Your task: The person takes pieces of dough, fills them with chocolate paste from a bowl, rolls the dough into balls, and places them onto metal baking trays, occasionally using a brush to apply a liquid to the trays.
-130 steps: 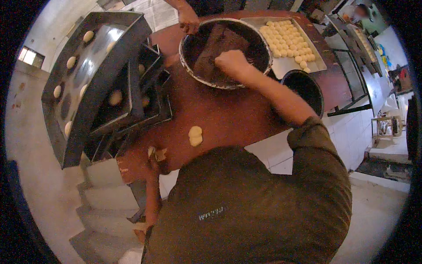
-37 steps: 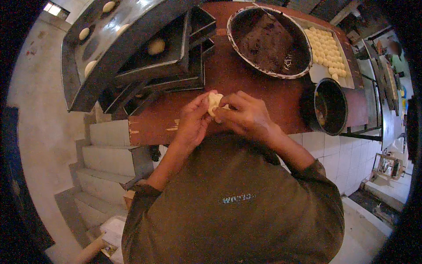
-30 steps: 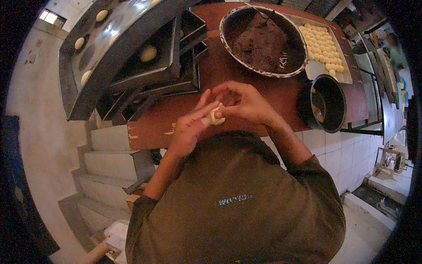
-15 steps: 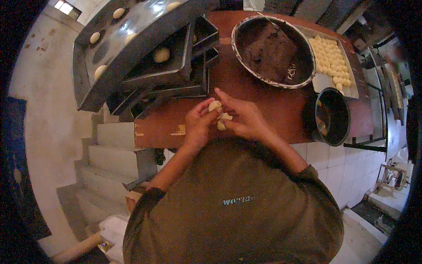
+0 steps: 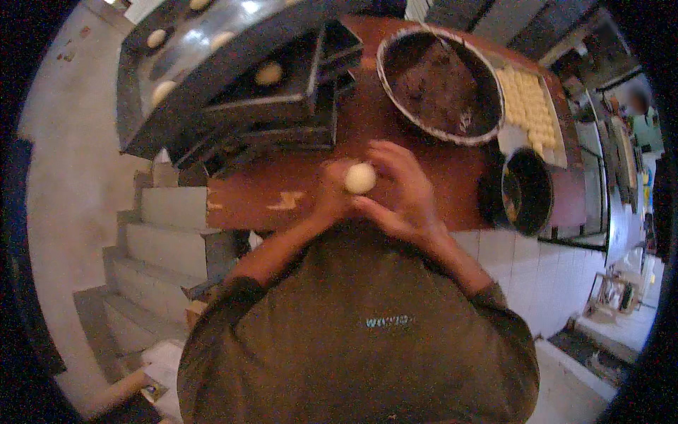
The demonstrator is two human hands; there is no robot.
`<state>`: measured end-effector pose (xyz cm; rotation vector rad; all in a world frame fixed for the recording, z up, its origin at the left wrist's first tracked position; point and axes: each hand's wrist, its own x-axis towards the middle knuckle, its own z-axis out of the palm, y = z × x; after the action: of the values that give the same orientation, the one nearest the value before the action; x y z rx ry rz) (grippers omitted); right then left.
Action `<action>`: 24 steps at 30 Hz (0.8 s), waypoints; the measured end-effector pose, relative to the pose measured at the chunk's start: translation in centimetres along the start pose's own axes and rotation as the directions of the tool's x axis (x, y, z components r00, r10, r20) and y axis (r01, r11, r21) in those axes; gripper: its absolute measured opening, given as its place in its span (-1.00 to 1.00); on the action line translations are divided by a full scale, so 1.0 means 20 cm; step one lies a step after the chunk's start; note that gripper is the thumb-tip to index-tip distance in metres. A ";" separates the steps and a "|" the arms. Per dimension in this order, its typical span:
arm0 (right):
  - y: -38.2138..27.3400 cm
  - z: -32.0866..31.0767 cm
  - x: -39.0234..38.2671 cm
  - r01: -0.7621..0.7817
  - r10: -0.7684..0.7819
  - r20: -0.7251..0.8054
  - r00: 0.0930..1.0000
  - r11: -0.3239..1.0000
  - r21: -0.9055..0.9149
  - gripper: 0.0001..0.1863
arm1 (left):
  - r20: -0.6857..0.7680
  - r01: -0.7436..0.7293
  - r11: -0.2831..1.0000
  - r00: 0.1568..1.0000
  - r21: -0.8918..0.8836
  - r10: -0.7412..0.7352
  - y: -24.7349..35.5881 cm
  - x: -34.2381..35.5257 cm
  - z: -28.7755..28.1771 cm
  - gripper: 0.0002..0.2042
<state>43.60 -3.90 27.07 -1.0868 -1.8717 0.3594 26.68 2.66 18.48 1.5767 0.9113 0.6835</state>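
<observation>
Between my hands, above the table's near edge, is a pale, smooth dough ball (image 5: 359, 178). My left hand (image 5: 332, 191) is cupped behind and left of it, holding it, its fingers blurred and partly hidden. My right hand (image 5: 402, 194) curves around the ball's right, fingers and thumb apart, the thumb at its lower side. Farther back sits a wide basin (image 5: 387, 95) of dark brown paste with a thin tool at its rim. Right of that, a metal tray (image 5: 514, 138) carries several rows of pale dough balls.
Stacked dark baking pans (image 5: 258, 106) fill the left of the red-brown table (image 5: 268, 198), some holding dough balls. A black pot (image 5: 526, 191) stands at the right edge. Concrete steps (image 5: 169, 205) drop away at the left. A blurred person (image 5: 637, 106) is at the far right.
Earlier my right hand was in the basin and two dough pieces lay on the table. Since then both hands came together on dough; now it is a round ball, and my right fingers have spread.
</observation>
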 end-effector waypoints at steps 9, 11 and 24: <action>1.09 0.00 -0.79 -0.225 0.427 0.176 0.887 0.733 -0.642 -0.65 | -0.238 0.252 0.867 0.958 0.431 -0.160 -0.53 -0.25 -0.41 -0.36; 1.42 0.21 -0.74 -0.418 0.469 -0.062 0.881 0.710 -0.567 -0.62 | -0.165 0.366 0.790 0.930 0.492 -0.328 -0.56 -0.16 -0.44 -0.35; 1.15 0.21 -0.61 -0.306 0.295 -0.099 0.950 0.831 -0.465 -0.69 | -0.387 0.280 0.454 0.908 0.846 0.162 -0.63 -0.46 -0.82 -0.33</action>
<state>54.79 0.11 3.54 -1.7246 -1.8118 0.0541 5.84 4.37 9.84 2.3573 1.8773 0.4893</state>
